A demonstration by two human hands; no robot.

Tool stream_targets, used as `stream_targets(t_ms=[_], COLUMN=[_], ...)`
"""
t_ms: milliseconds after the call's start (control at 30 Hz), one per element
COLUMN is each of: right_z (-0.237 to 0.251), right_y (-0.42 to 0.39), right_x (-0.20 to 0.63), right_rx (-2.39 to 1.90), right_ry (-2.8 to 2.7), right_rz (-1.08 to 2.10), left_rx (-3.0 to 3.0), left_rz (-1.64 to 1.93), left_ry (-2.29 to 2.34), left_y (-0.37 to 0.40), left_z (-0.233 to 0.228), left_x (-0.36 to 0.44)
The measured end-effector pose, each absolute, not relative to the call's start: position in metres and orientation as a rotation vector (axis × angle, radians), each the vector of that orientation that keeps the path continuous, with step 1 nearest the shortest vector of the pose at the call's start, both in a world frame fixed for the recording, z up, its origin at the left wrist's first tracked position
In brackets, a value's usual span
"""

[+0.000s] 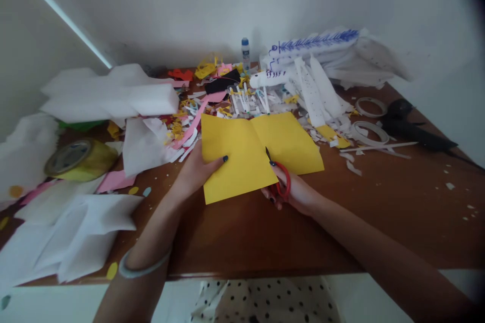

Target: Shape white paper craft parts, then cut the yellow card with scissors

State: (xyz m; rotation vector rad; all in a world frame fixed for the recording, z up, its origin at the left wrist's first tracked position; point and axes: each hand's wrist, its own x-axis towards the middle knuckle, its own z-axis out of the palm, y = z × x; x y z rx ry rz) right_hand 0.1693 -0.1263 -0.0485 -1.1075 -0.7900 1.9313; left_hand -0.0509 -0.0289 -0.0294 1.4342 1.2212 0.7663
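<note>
A yellow sheet of paper (238, 156) is held above the front of the brown table. A slit runs up from its near edge, and a crease continues toward the far edge. My left hand (193, 169) grips the left part, thumb on top and fingers hidden beneath. Red-handled scissors (287, 181) are in my right hand (290, 192), with fingers through the loops. Their dark tip shows at the slit, while the rest of the blades is hidden by the paper.
Paper scraps and several markers (246, 98) lie behind the sheet, near a blue-capped bottle (245, 55). At left are white foam blocks (113, 93), a yellow tape roll (81, 159) and white paper (83, 234). A black glue gun (417, 131) and white rings (369, 132) lie right.
</note>
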Motion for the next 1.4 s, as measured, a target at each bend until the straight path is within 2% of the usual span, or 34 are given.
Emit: stream_targets(t_ms=[1400], right_z=[-0.0463], right_y=[-0.1269], right_x=[0.1713], right_rx=[-1.249], right_ry=[-0.710], right_rz=[1.869], left_rx=[1.594], left_rz=[0.721], left_ry=[1.218], left_y=[-0.0323], left_z=[-0.0247], left_x=[-0.0531])
